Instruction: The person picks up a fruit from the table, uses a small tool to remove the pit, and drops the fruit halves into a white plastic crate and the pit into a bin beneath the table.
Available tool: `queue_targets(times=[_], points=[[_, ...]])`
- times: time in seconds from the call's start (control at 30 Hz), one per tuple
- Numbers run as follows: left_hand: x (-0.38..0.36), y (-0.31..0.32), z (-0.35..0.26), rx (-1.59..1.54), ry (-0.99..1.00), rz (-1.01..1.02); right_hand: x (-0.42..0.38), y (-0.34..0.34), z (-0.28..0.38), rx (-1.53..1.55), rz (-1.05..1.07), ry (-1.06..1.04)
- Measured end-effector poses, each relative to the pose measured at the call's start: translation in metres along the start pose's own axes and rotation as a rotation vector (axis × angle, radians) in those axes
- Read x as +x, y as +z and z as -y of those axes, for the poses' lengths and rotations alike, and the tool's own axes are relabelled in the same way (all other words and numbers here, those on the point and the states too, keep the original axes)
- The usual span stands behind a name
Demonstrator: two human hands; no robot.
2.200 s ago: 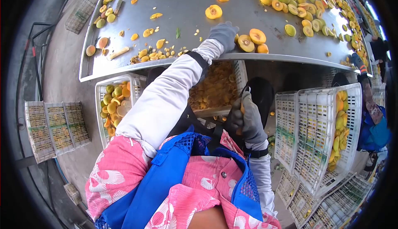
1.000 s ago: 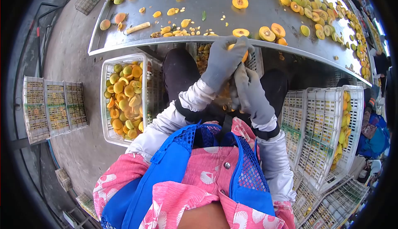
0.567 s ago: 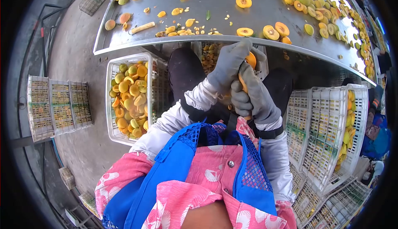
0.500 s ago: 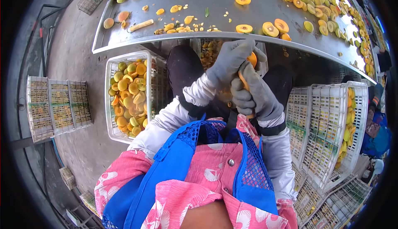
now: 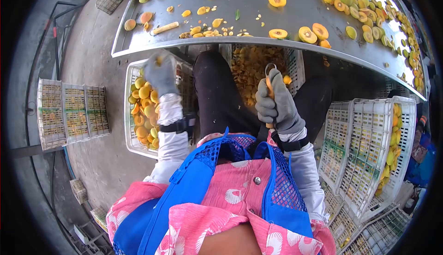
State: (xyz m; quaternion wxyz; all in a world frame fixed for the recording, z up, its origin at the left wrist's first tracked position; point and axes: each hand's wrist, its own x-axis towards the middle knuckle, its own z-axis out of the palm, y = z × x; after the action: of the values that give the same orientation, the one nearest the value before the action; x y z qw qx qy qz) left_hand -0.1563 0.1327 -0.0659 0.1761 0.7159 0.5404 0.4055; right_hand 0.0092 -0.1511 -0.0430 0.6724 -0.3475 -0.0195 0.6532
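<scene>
My right hand, in a grey glove, is closed round the wooden handle of a pitting knife with a curved metal loop blade pointing up. Beside its knuckles shows a small orange piece. Over at the left, my left hand is smeared by motion above the rim of a white crate. A yellowish patch shows at its fingers; I cannot tell whether it holds fruit. Halved peaches fill that crate. Between my knees stands a crate of orange scraps.
A metal table spans the front, bearing halved peaches, loose pits and another wooden-handled tool. White crates stand at my right, one holding fruit. Another stack of crates stands on the floor far left.
My left hand has left my right hand and swung left over the crate of halves. The orange fruit between the hands is gone from there. My right hand keeps the knife, its loop now exposed.
</scene>
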Motion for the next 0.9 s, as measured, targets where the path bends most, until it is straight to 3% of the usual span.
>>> queue_targets(times=[0.03,0.1,0.17,0.2,0.27,0.33,0.37,0.43,0.57,0.63,0.67,0.73,0.8,0.83,0.87,0.9], points=[[0.011,-0.006,0.012,0.201,0.101,-0.216,0.001,-0.004,0.001,0.036,-0.039,0.020],[0.016,0.004,-0.007,0.073,0.309,-0.327,-0.001,-0.005,0.002,0.018,-0.097,0.030],[0.001,0.043,-0.051,-0.025,0.389,-0.001,-0.006,-0.008,0.002,-0.005,-0.170,0.040],[-0.014,0.058,-0.091,-0.294,0.154,0.408,-0.011,-0.012,-0.001,-0.037,-0.208,-0.008],[-0.033,0.115,-0.120,-0.320,0.394,0.719,-0.023,-0.019,-0.001,-0.012,-0.304,-0.035],[-0.049,0.146,-0.170,0.082,0.519,0.763,-0.034,-0.029,-0.001,0.025,-0.385,-0.038],[-0.046,0.162,-0.186,0.079,0.531,0.776,-0.039,-0.035,-0.002,0.027,-0.435,-0.050],[-0.044,0.194,-0.207,0.404,0.614,1.135,-0.046,-0.042,-0.006,0.052,-0.511,-0.058],[-0.054,0.218,-0.194,0.302,0.600,1.136,-0.046,-0.050,0.000,0.052,-0.565,-0.219],[-0.059,0.215,-0.181,-0.180,0.296,0.991,-0.041,-0.053,0.010,-0.056,-0.598,-0.252],[-0.063,0.236,-0.161,-0.559,0.016,0.970,-0.038,-0.058,0.011,-0.229,-0.578,-0.297],[-0.067,0.165,-0.183,-0.713,0.186,0.999,-0.018,-0.045,0.026,-0.349,-0.635,-0.372],[-0.096,0.108,-0.181,-0.953,0.124,1.222,-0.004,-0.017,0.037,-0.478,-0.677,-0.468],[-0.109,0.096,-0.180,-1.026,0.044,1.266,0.000,-0.002,0.041,-0.284,-0.660,-0.448],[-0.119,0.077,-0.181,-1.111,-0.063,1.217,0.002,0.006,0.042,-0.092,-0.637,-0.425],[-0.126,0.063,-0.182,-1.196,-0.172,1.163,0.005,0.008,0.039,-0.102,-0.627,-0.430]])
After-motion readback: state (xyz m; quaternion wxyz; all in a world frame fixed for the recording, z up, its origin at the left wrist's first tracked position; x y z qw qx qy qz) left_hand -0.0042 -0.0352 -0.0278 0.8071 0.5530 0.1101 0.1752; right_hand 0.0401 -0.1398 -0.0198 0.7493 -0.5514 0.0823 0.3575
